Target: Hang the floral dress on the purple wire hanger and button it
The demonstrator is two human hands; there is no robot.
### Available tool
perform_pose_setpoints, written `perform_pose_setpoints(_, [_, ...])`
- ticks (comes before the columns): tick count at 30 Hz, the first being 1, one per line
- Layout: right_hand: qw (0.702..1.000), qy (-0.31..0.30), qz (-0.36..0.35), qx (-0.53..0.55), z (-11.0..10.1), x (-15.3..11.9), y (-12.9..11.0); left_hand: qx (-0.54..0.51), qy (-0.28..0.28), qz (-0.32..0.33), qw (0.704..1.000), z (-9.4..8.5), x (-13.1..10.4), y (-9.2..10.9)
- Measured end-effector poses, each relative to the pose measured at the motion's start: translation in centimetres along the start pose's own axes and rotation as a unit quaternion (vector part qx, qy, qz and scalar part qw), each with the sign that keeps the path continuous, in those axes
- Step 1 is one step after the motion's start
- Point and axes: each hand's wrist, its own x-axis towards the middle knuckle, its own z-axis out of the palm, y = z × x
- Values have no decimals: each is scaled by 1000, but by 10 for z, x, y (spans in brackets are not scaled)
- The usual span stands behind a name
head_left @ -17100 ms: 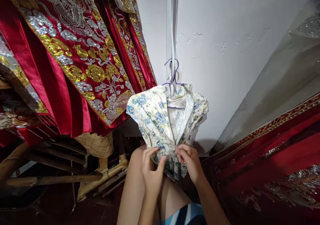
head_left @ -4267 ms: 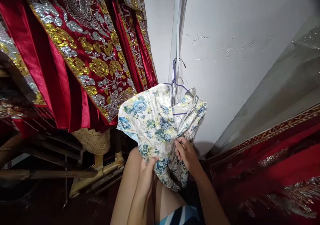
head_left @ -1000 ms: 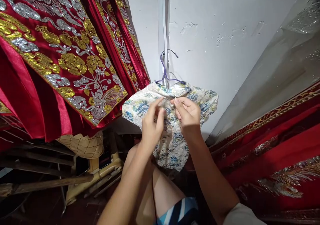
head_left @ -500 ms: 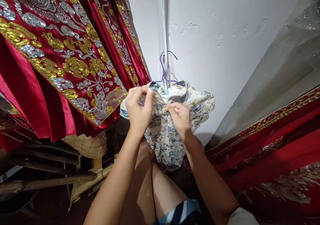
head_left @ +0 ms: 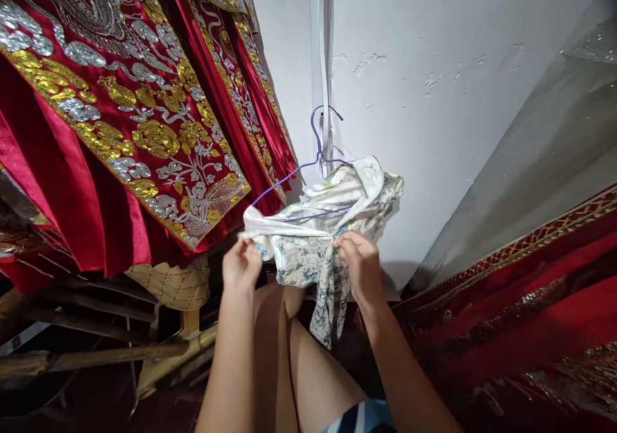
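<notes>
A light floral shirt (head_left: 301,263) with white, blue and yellowish tones hangs on a thin purple hanger (head_left: 319,142) in front of me. The hanger's left arm shows bare down to its tip, where white inner fabric gathers. Its lower bar is visible inside the neck opening, and the shirt's right shoulder still covers the right arm. My left hand (head_left: 241,265) pinches the cloth just below the hanger's left tip. With closed fingers, my right hand (head_left: 359,261) grips the shirt's front at the bottom of the neckline. Below it, the front hangs in narrow folds.
Red costume cloth (head_left: 159,137) with gold and silver sequins hangs at left. A white wall (head_left: 409,99) and a pale vertical strip (head_left: 322,47) stand behind the hanger. Bamboo furniture (head_left: 116,354) is at lower left; red fabric (head_left: 544,304) fills the lower right.
My left hand has moved down and left, drawing the shirt's left side off the hanger's arm and opening the neckline. My right hand keeps its grip, slightly lower and farther right.
</notes>
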Motion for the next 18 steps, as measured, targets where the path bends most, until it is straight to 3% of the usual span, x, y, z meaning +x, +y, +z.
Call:
perform_pose_setpoints(4, [996, 54, 0, 71, -18, -10, 12, 20, 28, -62, 997, -20, -25, -56])
perform_pose_setpoints(8, [987, 107, 10, 119, -50, -28, 29, 43, 20, -93, 995, -30, -46, -88])
perform_pose_setpoints(11, [991, 94, 31, 85, -76, -37, 43, 39, -31, -70, 996, -25, -59, -89])
perform_pose_setpoints(14, [997, 33, 67, 8, -91, -37, 52, 33, -127, -23, 991, -8, -74, -75])
perform_pose_setpoints(18, [994, -31, 32, -105, -82, -36, 45, 60, -218, 14, 974, 18, -100, -55])
